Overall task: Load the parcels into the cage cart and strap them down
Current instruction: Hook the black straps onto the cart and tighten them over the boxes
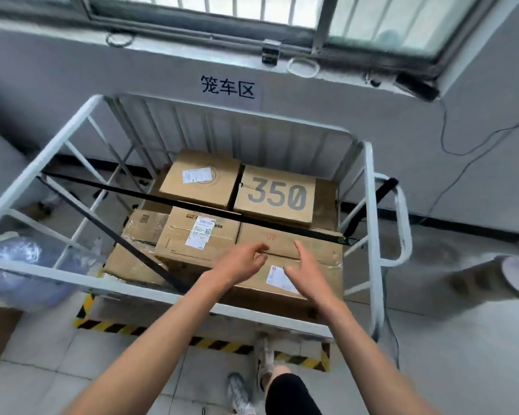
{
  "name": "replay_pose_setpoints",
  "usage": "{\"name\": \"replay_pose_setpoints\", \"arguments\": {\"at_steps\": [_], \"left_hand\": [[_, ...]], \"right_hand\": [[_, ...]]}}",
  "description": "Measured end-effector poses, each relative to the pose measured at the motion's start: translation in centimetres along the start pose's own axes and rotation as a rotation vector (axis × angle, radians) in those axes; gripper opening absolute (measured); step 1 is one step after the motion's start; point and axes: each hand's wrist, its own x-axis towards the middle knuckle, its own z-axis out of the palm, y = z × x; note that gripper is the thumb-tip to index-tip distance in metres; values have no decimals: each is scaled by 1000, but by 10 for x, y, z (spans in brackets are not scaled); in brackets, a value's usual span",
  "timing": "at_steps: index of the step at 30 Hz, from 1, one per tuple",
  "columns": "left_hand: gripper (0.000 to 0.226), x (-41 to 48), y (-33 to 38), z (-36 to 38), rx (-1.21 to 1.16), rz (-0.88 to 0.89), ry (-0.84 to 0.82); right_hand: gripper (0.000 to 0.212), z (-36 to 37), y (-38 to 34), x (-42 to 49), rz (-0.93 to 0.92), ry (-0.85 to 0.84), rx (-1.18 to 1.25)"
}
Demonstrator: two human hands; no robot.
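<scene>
Standing on pale floor tiles, the person has grey trainers (pixel 241 393) below the bare forearms, and a yellow-and-black hazard stripe (pixel 108 326) marks the floor nearer than the hands. Both arms extend over the near rail of the cage cart (pixel 132 290), a frame of white-painted metal tube with thin upright bars at its far side. The left hand (pixel 242 262) hovers with fingers loosely curved, thumb close to the forefinger, holding nothing. The right hand (pixel 307 272) is held edge-on with straight fingers, empty too; whether either touches the cardboard below cannot be told.

Under both hands lies a taped parcel (pixel 324 250), brown corrugated card with glossy clear tape and a white label by the right wrist, its print too blurred to read. Just left of the left hand sits a labelled parcel (pixel 174 245) with a barcode sticker, and further left a smaller carton (pixel 144 224) wrapped in shiny tape. A flat black strap (pixel 168 201) crosses the cart just beyond both hands, and a second strap (pixel 117 239) slants down left of the left hand toward the near rail.

Beyond the strap two more boxes sit side by side: a box printed "350" (pixel 274 194) ahead of the right hand and a stickered box (pixel 200 178) ahead of the left. The cart is open at the top, and the parcels' tops lie below its rail. On the grey wall past the cart a sign (pixel 227 86) reads "笼车区", under a barred window (pixel 252 10).
</scene>
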Motion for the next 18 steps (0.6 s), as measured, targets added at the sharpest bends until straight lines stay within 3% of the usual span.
{"name": "replay_pose_setpoints", "arguments": {"at_steps": [7,18], "left_hand": [[38,-10,89,22,-53,138,-39],[34,65,249,90,-67,158,-31]], "right_hand": [[71,-70,32,-49,50,118,66],[67,-208,135,-50,68,174,238]]}}
